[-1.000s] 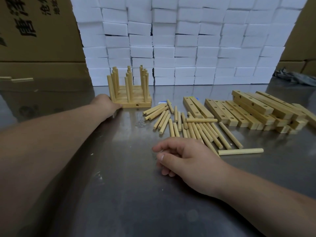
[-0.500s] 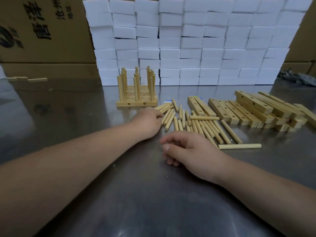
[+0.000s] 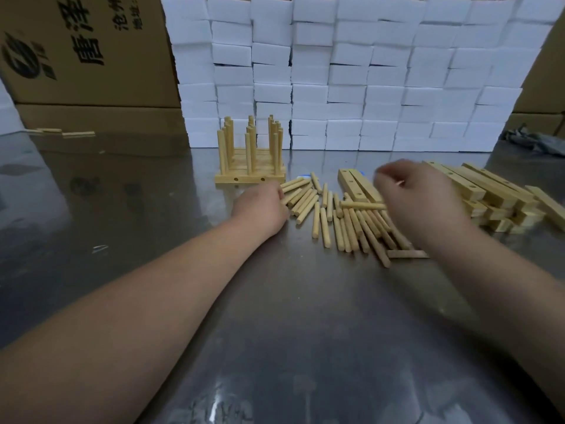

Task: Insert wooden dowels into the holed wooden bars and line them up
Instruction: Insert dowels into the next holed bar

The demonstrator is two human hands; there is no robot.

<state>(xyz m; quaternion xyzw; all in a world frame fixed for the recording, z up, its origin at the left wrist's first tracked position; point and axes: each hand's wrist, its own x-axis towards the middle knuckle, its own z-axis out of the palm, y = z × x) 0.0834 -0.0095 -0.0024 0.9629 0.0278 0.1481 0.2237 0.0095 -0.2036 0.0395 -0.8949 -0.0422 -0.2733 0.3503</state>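
Right hand (image 3: 419,203) lifted — loose dowels (image 3: 345,228) lie pointing away.

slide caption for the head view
Left hand at loose pale round wooden dowels, blurred right hand over holed wooden bars, dowelled bars lined up behind.

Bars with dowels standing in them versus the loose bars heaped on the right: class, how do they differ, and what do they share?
The finished bars hold upright dowels; the loose bars have empty holes. The finished bars lie side by side in a neat row; the loose bars are heaped, some across others. Both are pale wood with drilled holes, on the metal table.
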